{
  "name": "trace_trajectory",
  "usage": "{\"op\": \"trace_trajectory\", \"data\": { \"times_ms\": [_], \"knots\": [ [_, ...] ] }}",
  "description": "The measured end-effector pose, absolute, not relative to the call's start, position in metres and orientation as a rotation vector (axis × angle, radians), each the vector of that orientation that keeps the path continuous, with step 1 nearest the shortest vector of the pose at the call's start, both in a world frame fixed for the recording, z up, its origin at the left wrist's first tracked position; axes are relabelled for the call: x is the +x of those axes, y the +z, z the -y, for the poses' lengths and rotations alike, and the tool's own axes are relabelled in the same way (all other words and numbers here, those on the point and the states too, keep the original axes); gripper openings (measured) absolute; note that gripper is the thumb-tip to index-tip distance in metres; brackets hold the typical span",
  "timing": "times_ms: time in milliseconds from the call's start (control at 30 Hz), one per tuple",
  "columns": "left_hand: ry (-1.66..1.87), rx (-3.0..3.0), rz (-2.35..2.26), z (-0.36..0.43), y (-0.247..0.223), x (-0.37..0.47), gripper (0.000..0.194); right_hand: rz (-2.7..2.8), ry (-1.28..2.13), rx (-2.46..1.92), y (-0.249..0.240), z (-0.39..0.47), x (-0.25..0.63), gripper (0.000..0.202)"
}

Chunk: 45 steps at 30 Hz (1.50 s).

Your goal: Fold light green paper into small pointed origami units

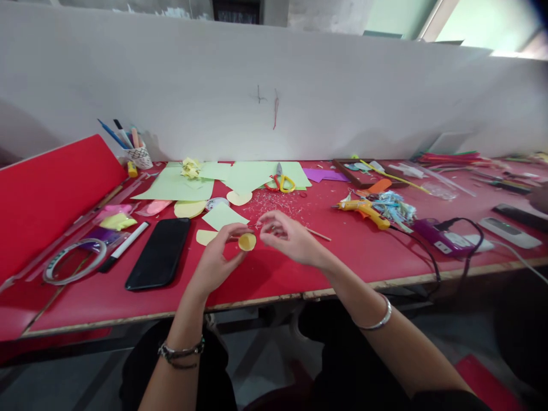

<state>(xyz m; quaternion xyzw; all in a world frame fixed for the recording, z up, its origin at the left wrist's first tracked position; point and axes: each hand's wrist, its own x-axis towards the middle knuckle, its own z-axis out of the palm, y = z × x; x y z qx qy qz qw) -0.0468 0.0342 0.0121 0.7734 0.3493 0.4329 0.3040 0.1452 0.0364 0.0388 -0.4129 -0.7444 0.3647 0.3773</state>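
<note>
My left hand point(216, 260) holds a small piece of yellow paper point(247, 242) between thumb and fingers, above the red table; the paper looks rolled into a short cup or cone. My right hand point(289, 237) hovers just right of it, with its fingers loosely bent and apart; nothing I can make out is in them. Behind the hands lie a pale green paper piece point(225, 217) and a round cream paper piece point(239, 197). Scissors point(281, 181) with red and yellow handles rest farther back on green sheets point(246, 176). A thin stick point(317, 234) lies beyond my right hand.
At left are a black phone point(159, 254), a marker point(125, 246), a tape roll point(75, 261) and a pen cup point(140, 155). To the right lie a yellow glue gun point(363, 211) with its cord, a purple box point(443, 237) and a brown tray point(377, 178). A white partition point(205, 91) stands behind.
</note>
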Motion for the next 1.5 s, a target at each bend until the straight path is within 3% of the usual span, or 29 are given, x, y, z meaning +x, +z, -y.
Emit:
{"op": "trace_trajectory", "data": {
  "times_ms": [200,400,533,633,767,900,1067,1200,1367,1433,1500],
  "knots": [
    [1.044,2.079,-0.972,-0.036,0.009,-0.043,0.043,1.725,1.067,-1.090,0.019,-0.038,0.128,0.015],
    [1.224,2.024,-1.307,-0.044,0.007,-0.055,0.049,1.863,0.771,-1.238,0.022,-0.079,0.136,0.009],
    [1.461,1.806,-1.514,-0.044,0.014,-0.067,0.028,1.858,0.535,-1.438,0.033,-0.111,0.135,0.015],
    [1.530,1.691,-1.566,-0.042,0.019,-0.072,0.012,1.876,0.257,-1.333,0.036,-0.119,0.125,0.028],
    [1.569,1.606,-1.500,-0.041,0.020,-0.072,0.011,2.512,0.157,-1.021,0.027,-0.110,0.105,0.033],
    [1.556,1.609,-1.444,-0.041,0.019,-0.070,0.010,2.673,-0.012,-1.145,0.018,-0.105,0.093,0.024],
    [1.518,1.719,-1.406,-0.037,0.019,-0.070,0.013,2.616,-0.006,-1.134,0.014,-0.111,0.097,0.019],
    [1.484,1.787,-1.419,-0.036,0.020,-0.068,0.018,2.659,0.146,-0.997,0.006,-0.116,0.100,0.041],
    [1.444,1.830,-1.465,-0.037,0.020,-0.066,0.018,2.649,-0.010,-1.131,0.006,-0.123,0.089,0.019],
    [1.450,1.889,-1.465,-0.039,0.018,-0.067,0.018,2.631,-0.047,-1.163,0.014,-0.120,0.088,0.020],
    [1.436,2.024,-1.440,-0.040,0.016,-0.068,0.029,2.603,-0.102,-1.181,0.025,-0.110,0.090,0.022]
  ]
}}
